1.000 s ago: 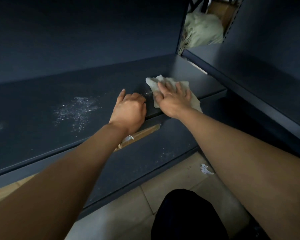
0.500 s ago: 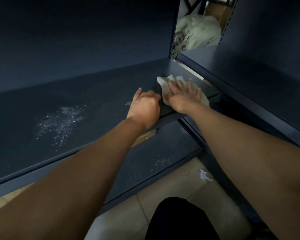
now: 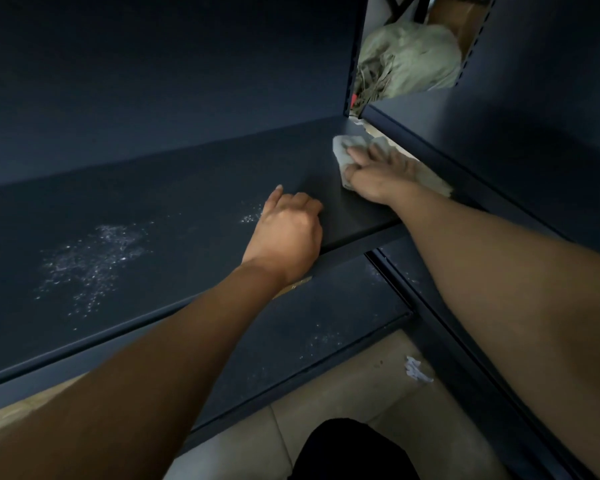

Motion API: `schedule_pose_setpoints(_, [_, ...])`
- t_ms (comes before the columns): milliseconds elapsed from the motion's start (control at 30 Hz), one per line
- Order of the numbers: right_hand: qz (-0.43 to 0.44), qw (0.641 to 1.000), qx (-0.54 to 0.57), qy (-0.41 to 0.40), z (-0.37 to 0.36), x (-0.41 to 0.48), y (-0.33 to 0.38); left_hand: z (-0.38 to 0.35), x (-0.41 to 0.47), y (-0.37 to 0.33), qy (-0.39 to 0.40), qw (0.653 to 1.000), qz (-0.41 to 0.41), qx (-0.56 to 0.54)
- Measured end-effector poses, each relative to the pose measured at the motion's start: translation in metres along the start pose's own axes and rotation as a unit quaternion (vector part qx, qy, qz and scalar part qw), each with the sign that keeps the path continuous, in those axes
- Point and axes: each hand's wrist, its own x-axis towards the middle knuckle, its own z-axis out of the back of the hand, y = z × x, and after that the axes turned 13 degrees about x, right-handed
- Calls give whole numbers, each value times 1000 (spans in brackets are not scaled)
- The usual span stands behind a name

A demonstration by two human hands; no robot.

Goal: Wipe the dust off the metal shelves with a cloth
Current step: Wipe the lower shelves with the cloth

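Note:
A dark blue metal shelf point(image 3: 174, 216) runs across the view. White dust point(image 3: 90, 261) speckles its left half, with a small patch point(image 3: 252, 214) by my left thumb. My right hand point(image 3: 378, 174) presses flat on a pale cloth point(image 3: 343, 150) at the shelf's far right end, near the back corner. My left hand point(image 3: 288, 233) rests on the shelf's front edge with its fingers curled and nothing in it. A lower shelf point(image 3: 309, 327) below also carries dust specks.
A second dark shelf unit point(image 3: 534, 150) stands at a right angle on the right. Behind the gap lies a pale green bundle point(image 3: 409, 60). A crumpled white scrap point(image 3: 417, 370) lies on the beige tiled floor. My dark-clad knee point(image 3: 350, 452) shows at the bottom.
My right hand has slid the cloth further right and back towards the shelf's corner. My left hand has stayed on the front edge, so the two hands are now apart.

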Motion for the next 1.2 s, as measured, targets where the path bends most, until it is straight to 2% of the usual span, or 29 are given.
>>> schedule_pose_setpoints(200, [63,998,-5,31,-13,-5,29,2,5,2,-15,995,100,-19])
schedule_pose_setpoints(367, [76,995,-3,62,-17,-25,32,4,3,-1,-4,996,87,8])
schedule_pose_setpoints(467, [45,994,53,83,-5,-37,28,6,2,0,9,996,83,18])
schedule_pose_setpoints(533, [8,994,87,60,0,-32,24,5,3,0,26,996,79,24])
schedule_pose_setpoints(633, [-26,998,60,14,-7,-15,18,4,8,-1,49,996,63,37])
schedule_pose_setpoints(833, [33,999,-14,-5,-7,18,9,3,8,0,41,998,47,29])
schedule_pose_setpoints(1200, [76,997,-29,-3,-13,20,13,3,6,-1,6,998,55,34])
